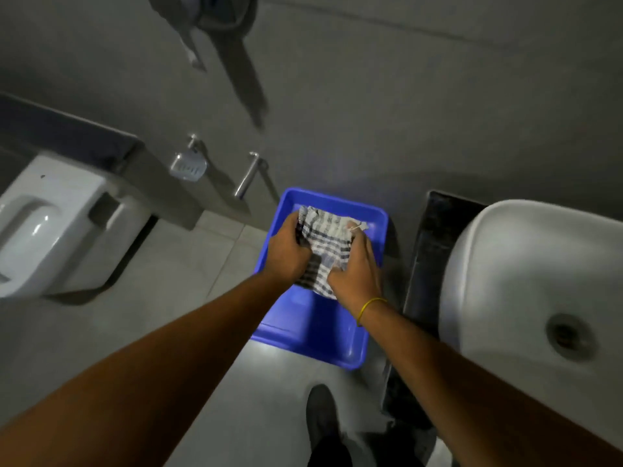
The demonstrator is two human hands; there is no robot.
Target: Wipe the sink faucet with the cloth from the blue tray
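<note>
A blue tray lies on the tiled floor by the wall. Over it I hold a white cloth with dark checks in both hands. My left hand grips its left side and my right hand, with a yellow band on the wrist, grips its right side. The white sink basin with its drain is at the right. The faucet is not in view.
A white toilet stands at the left. On the grey wall are a soap dish and a metal bar. A black counter edge runs between tray and sink. My shoe is on the floor below the tray.
</note>
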